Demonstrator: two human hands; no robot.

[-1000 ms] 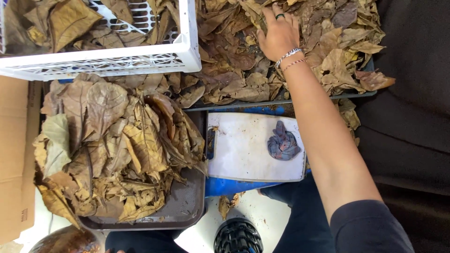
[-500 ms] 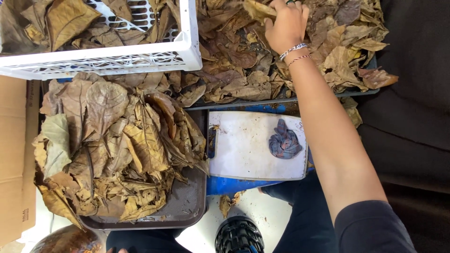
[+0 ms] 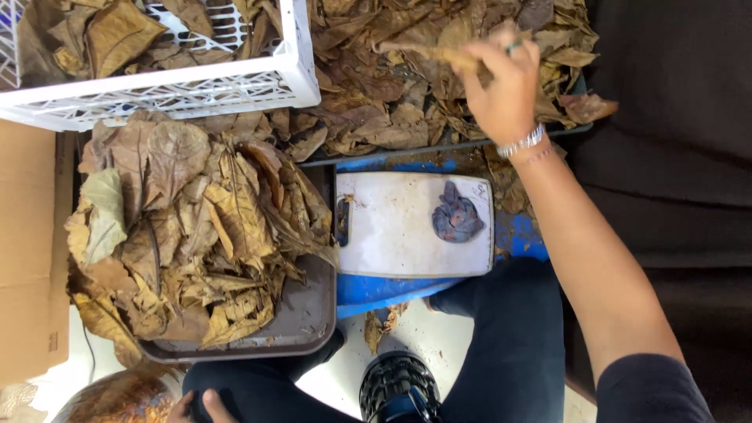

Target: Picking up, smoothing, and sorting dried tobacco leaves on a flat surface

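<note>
Colours, placed relative to the white cutting board [image 3: 399,227]:

- On the board: crumpled cloth [image 3: 457,215], blue-grey with purplish folds.
- Under the board: bright blue surface [image 3: 517,239], speckled with brown crumbs.
- Left of the board: dark brown tray [image 3: 301,317] carrying a heap of dry leaves [image 3: 196,227], tan to rust brown, a few pale olive, veins darker.
- Above left of the board: white lattice crate [image 3: 188,90], brown leaves inside.
- Above the board: loose leaf pile [image 3: 376,94], darker brown, mottled.
- Above right of the board: right hand [image 3: 501,86] pinching a yellow-brown leaf [image 3: 427,51]; silver bracelet [image 3: 522,142] at the wrist.
- Far left of the board: plain tan cardboard [image 3: 27,258].
- Below the board: dark navy trousers [image 3: 509,352], black shoe [image 3: 399,388].
</note>
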